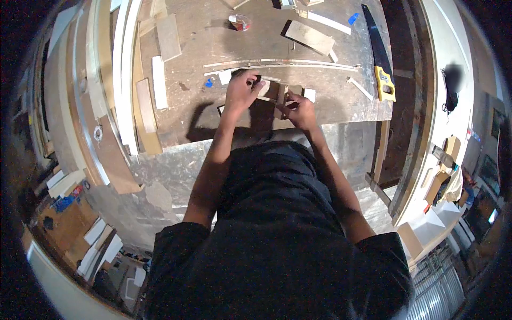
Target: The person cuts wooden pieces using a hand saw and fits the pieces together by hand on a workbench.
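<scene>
My left hand (pixel 243 92) is over the near part of the wooden workbench (pixel 208 40), its fingers curled toward the thumb. A dark patch shows at its fingertips; what it holds, if anything, I cannot make out. To its right, my right hand (pixel 302 112) has its thumb and fingers closed at a small brown wooden piece (pixel 281 100) standing near the bench's front edge. Short pale wood offcuts lie around both hands, with a white block (pixel 309 95) just beyond the right one. Shadows cover part of the wood between the hands.
Long thin strips (pixel 320 65) lie beyond my hands. A handsaw with a yellow handle (pixel 385 84) is at the right, near a flat board (pixel 309 36). A small red-and-white tub (pixel 239 22) stands farther back. Long boards (pixel 124 80) line the left side.
</scene>
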A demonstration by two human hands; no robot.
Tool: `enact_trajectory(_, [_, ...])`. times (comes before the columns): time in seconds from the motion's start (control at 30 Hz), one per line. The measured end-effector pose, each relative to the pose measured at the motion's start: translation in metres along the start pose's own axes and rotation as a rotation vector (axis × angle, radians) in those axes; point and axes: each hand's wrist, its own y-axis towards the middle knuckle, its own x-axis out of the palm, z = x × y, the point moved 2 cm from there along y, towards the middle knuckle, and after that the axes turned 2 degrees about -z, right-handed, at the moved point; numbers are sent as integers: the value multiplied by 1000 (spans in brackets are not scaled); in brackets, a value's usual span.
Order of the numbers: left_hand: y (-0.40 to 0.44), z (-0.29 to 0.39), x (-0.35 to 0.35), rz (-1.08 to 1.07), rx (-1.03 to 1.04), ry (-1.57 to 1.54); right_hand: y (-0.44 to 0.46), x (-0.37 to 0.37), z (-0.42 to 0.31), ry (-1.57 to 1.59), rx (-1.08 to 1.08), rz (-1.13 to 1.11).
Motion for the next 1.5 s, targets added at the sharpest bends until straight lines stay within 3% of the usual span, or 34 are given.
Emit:
enact_trajectory(0.07, [10, 14, -5, -63, 205, 68, 2, 2, 9, -1, -31, -1])
enact_trajectory(0.13, [18, 15, 0, -128, 172, 28, 2, 0, 10, -1, -65, -2])
enact_trajectory(0.2, [28, 20, 3, -209, 347, 141, 2, -4, 14, -133, -13, 51])
enact_trajectory(0.5, [39, 22, 8, -351, 342, 180, 3, -1, 2, -136, -61, 88])
enact_trajectory(0.63, [37, 22, 9, -299, 389, 178, 4, 0, 1, -95, -59, 47])
enact_trajectory(0.8, [40, 18, 11, -324, 392, 161, 5, -1, -6, -115, -234, 101])
enact_trajectory(1.0, [39, 17, 12, -290, 385, 149, 14, 6, 9, -138, -112, 59])
enact_trajectory(1.5, [38, 17, 14, -292, 347, 168, 23, 4, 12, -68, -129, -30])
